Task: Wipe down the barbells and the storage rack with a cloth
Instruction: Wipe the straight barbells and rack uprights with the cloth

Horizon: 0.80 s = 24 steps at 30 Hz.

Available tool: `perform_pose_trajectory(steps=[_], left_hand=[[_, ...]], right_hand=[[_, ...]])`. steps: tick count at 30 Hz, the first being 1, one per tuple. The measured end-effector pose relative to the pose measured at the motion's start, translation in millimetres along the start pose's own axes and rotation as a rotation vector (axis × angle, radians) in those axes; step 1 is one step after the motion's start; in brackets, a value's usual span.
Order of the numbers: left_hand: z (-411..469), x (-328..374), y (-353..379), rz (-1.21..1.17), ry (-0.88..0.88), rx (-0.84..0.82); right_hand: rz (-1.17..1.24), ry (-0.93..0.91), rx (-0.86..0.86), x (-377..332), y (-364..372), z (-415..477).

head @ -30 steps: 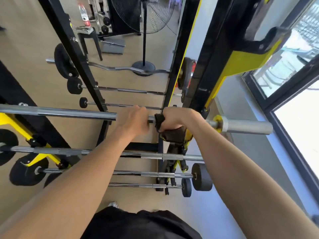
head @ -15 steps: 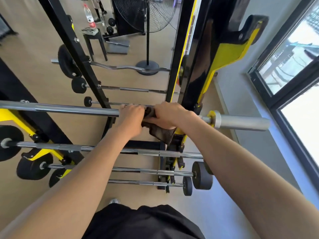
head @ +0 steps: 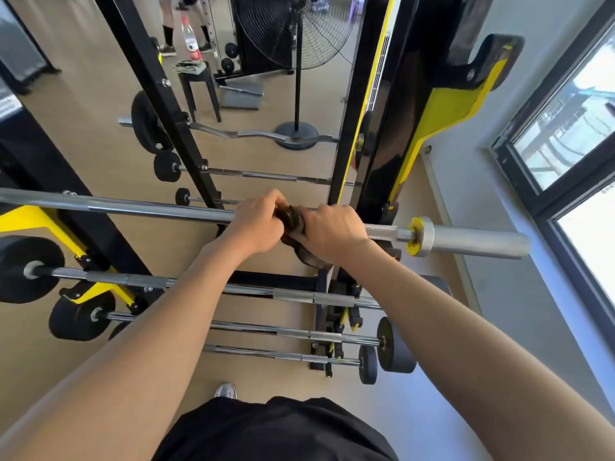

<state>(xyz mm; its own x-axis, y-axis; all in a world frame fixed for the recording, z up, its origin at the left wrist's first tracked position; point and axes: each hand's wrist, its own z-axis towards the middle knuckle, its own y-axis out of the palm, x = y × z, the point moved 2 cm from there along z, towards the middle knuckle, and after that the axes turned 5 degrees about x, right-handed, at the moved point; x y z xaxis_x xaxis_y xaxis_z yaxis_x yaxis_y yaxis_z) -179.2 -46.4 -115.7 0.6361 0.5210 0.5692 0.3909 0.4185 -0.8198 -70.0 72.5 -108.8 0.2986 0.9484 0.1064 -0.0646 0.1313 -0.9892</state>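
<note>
Cloth (head: pixel 294 222) on the top barbell (head: pixel 133 207) mid-frame; left hand (head: pixel 256 224) and right hand (head: pixel 332 231) grip it, maybe refolding; next rub sideways

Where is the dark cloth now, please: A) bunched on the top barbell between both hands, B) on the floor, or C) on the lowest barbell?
A: the left hand and right hand both grip the dark cloth, bunched on the top barbell.

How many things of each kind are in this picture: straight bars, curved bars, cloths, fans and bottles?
Straight bar: 6
Curved bar: 1
Cloth: 1
Fan: 1
Bottle: 1
Total: 10
</note>
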Motion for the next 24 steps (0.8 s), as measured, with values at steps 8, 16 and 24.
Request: perform_pose_trajectory(steps=[8,16,24], left_hand=[[-6,18,11,-0.092,0.054,0.245],[-10,52,36,0.031,0.300,0.203],[-2,44,45,-0.115,0.134,0.154]], right_hand=[[0.209,0.068,0.063,6,1,-23],[-0.145,0.330,0.102,26,-12,-75],[0.144,0.113,0.168,5,-2,-69]])
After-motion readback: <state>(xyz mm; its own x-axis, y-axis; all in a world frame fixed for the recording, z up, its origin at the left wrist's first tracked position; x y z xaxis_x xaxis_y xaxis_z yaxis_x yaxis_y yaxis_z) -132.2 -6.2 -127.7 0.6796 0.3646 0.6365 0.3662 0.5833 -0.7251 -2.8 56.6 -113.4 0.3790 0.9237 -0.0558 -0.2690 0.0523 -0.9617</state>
